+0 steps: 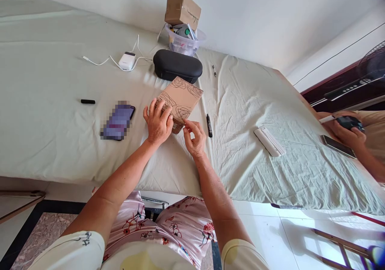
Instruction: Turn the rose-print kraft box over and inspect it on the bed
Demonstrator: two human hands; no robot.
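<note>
I see the left hand's (pixel 158 125) fingers spread on the scribbled box (pixel 188 95), mid-desk (pixel 60 141); the right hand's (pixel 195 138) fingers bend at its near corner, but whether they grip I cannot tell. Flanking my work: one marker (pixel 209 125), one phone (pixel 116 123), one black stick (pixel 88 101). One case (pixel 177 64) blocks the way just behind; farther, one pen (pixel 214 70), one power bank (pixel 126 61), one tub (pixel 184 46) under one carton (pixel 183 10).

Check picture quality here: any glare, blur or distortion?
Head view throughout: bright light on the floor; phone pixelated; bluish smear in the lower-right corner; edges stretched, wide-angle; patterned box, left hand and right hand fairly sharp.
</note>
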